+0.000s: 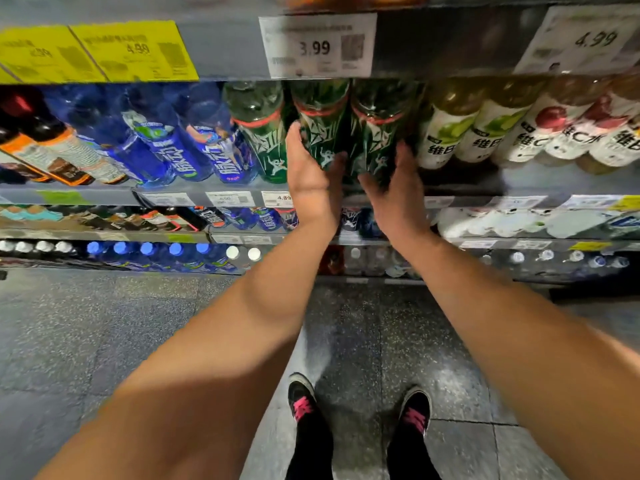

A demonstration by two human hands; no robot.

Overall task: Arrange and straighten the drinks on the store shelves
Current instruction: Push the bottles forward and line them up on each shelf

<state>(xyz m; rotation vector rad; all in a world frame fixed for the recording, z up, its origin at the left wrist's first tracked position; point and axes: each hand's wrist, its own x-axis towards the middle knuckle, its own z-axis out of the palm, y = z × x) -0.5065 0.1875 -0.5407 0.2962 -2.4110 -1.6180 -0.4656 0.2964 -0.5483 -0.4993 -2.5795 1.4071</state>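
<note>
Below, our black shoes with pink laces [360,414] stand on speckled floor tiles [104,323]. Reaching up, our left hand [310,171] curls around the lower body of one green bottle [322,119], while our right hand [398,181] wraps the neighbouring green bottle [377,126]; both bottles stand at the front edge of the middle shelf [519,178], between blue bottles [194,143] and white-labelled vitamin drinks [446,133]. We judge the risk plain: a tug too sharp could knock the third green bottle [263,129], just beside our left hand, or tip one off the edge.
</note>
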